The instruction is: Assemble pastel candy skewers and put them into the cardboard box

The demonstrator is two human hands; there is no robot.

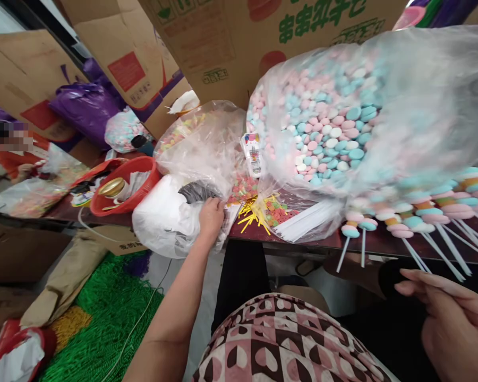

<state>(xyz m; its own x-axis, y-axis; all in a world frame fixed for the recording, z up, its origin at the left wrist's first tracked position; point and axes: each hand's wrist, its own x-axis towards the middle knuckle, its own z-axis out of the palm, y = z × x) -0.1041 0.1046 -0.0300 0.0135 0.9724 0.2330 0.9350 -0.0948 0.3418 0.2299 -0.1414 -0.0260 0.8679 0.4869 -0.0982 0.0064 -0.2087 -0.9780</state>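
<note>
My left hand (210,216) reaches forward to the table edge, its fingers curled into a pile of clear plastic wrappers (227,217) beside a white bag (163,217). My right hand (454,313) hovers low at the right above my lap, fingers stretched out and apart, holding nothing. Just beyond it lie several finished candy skewers (414,209) on white sticks, stacked pink, blue and orange. A large clear bag of pink, blue and white round candies (334,122) rises behind them. Yellow twist ties (255,212) and white sticks (306,223) lie between the two hands.
A red basin (143,188) with a tape roll sits at the left of the dark table (382,241). Cardboard boxes (223,42) stand behind. Purple bags (87,109) and more candy bags lie left. Green netting (103,313) covers the floor.
</note>
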